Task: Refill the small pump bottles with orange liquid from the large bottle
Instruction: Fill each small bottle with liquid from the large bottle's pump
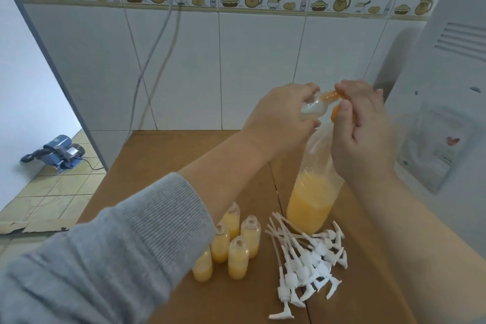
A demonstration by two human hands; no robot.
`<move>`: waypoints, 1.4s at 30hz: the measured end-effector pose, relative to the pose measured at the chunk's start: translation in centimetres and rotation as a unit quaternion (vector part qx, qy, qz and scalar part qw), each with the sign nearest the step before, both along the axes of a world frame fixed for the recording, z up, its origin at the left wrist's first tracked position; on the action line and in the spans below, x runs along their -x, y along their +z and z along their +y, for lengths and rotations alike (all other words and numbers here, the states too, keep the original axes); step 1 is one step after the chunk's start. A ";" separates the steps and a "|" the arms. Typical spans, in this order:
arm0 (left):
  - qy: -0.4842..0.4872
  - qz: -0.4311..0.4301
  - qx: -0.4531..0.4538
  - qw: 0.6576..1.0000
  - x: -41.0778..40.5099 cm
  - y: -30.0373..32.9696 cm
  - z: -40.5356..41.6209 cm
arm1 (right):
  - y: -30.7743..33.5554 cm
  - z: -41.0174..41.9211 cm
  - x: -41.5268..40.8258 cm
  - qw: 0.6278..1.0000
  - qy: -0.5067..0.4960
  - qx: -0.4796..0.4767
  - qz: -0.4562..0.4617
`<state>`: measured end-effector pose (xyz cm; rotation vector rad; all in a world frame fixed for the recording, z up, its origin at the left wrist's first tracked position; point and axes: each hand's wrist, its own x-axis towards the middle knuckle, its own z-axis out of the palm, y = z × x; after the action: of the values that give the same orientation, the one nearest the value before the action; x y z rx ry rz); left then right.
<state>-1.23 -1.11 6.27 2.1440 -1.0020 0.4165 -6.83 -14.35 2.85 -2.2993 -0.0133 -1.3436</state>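
- Large bottle (311, 202): clear plastic, orange liquid filling the lower part, standing on the cardboard surface (168, 155).
- Left hand (278, 116): curled round its upper part, near the neck.
- Right hand (360, 123): pinching the orange cap (334, 113) at the mouth.
- Small bottles (231, 244): filled, uncapped, clustered beside white pump heads (305, 260).

Left hand (282, 116) is covering most of the small bottle (128, 108); its fill level is not readable. Right hand (365, 126) is hiding the large bottle (313, 192) neck and most of an orange piece (334, 113). Sleeve (110, 252) is overlapping the filled bottles (238, 258); count uncertain. White appliance (447, 87) is running off the right edge.
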 end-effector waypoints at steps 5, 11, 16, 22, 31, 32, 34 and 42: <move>-0.004 0.055 0.048 0.997 -0.1 0.4 0.8 | 2.0 -1.0 0.6 0.995 0.055 -0.046 0.063; 0.040 0.204 0.019 0.978 -1.5 -3.7 2.9 | 1.2 -1.4 3.3 0.989 0.097 -0.110 0.036; 0.063 0.268 -0.116 0.954 -2.7 -7.0 2.9 | -3.1 -1.5 6.1 0.978 0.043 -0.205 0.006; 0.083 0.280 -0.287 0.912 -3.3 -10.2 1.6 | -8.7 0.0 8.0 0.939 -0.009 -0.331 0.090; 0.074 0.261 -0.456 0.847 -3.4 -12.3 1.0 | -13.4 0.3 7.2 0.882 -0.024 -0.386 0.269; 0.073 0.257 -0.467 0.843 -3.4 -12.3 0.9 | -13.6 0.2 6.9 0.877 -0.026 -0.393 0.275; 0.069 0.253 -0.482 0.836 -3.2 -12.0 0.9 | -14.0 -0.1 6.3 0.868 -0.026 -0.406 0.285; -0.029 0.348 -0.192 0.917 -3.7 -7.3 0.2 | -14.4 -1.1 4.0 0.861 0.014 -0.392 0.323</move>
<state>2.51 -0.88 -1.05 2.3151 -0.7563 -0.5970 -10.82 -15.43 -11.58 -1.8718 0.6001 -0.3554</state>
